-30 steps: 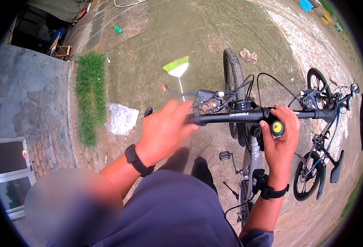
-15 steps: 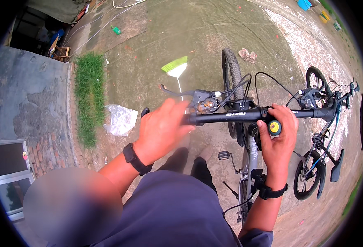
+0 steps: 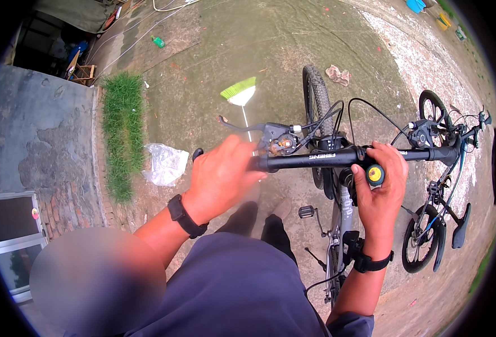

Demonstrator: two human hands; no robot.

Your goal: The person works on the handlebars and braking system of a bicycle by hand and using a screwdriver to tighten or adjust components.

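A grey bicycle stands in front of me, with its black handlebar [image 3: 309, 160] running across the view. My left hand [image 3: 222, 180] is closed round the left handlebar grip, just behind the brake lever [image 3: 234, 124] and a shifter with its inside exposed [image 3: 283, 141]. My right hand [image 3: 384, 188] wraps over the bar right of the stem. Between its thumb and fingers shows a round, dark-rimmed thing with a yellow end [image 3: 375, 175], its kind unclear. Cables loop ahead of the bar, above the front tyre [image 3: 315, 92].
A second bicycle [image 3: 422, 238] stands close on the right. A green-and-white broom [image 3: 239, 92] lies ahead, near a clear plastic bag [image 3: 166, 164] and a grass strip [image 3: 123, 135]. A crumpled cloth [image 3: 338, 75] lies beyond the front wheel. A blurred patch hides the lower left.
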